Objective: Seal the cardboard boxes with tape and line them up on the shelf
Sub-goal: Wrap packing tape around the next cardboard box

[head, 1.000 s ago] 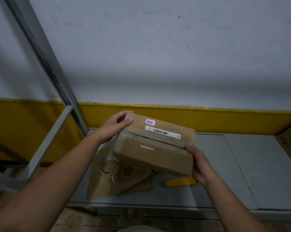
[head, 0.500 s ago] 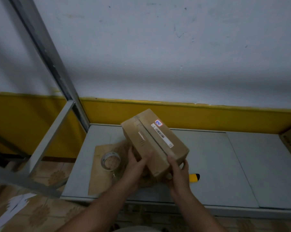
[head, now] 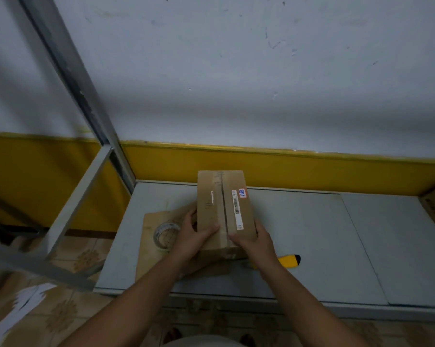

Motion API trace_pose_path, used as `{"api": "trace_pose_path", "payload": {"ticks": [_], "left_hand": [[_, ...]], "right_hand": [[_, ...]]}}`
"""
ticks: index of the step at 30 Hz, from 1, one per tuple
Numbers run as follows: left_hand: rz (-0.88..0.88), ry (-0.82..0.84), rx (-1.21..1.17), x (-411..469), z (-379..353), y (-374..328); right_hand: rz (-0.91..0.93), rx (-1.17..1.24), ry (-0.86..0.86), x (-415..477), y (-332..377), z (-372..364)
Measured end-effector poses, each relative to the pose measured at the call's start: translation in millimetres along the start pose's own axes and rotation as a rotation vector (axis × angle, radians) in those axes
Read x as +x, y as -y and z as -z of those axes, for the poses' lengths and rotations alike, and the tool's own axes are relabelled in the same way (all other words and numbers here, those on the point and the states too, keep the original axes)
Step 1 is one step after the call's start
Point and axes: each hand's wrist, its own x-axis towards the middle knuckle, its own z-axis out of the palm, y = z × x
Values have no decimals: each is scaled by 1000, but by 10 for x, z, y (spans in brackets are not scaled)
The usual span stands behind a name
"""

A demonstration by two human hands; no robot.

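Left grip (head: 192,236) clamps the near left corner of a cardboard box (head: 207,186), thumb laid on top beside the centre seam. Right grip (head: 255,240) clamps the near right corner the same way. The box points away from the person over a grey shelf (head: 311,234). Just left of the box, a tape roll (head: 165,235) lies on a flat cardboard sheet (head: 148,261). Just right of the box lies a yellow knife (head: 287,261).

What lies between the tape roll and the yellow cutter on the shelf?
In the head view, the cardboard box lies between the tape roll and the yellow cutter, with the left hand and the right hand holding its near end.
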Motion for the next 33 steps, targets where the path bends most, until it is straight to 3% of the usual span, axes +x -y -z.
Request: {"api": "trace_pose_path", "payload": {"ticks": [14,19,23,27,30,33], "left_hand": [[-190,23,237,31,-81,173],[-265,-20,420,-14,120,82],[-338,-198,662,-47,534,209],[-213,-95,936,-16,817,393],[-253,-96,1172,34,930,560],[-294,-134,1161,3,1049,594]], "right_hand": [[6,-76,36,61,-178,-114],[78,-92,27,44,-131,-58],[113,-97,39,8,-103,-11],[122,-85,37,8,-98,20],[128,-83,29,8,-71,38],[129,-134,-29,1,-18,67]]}}
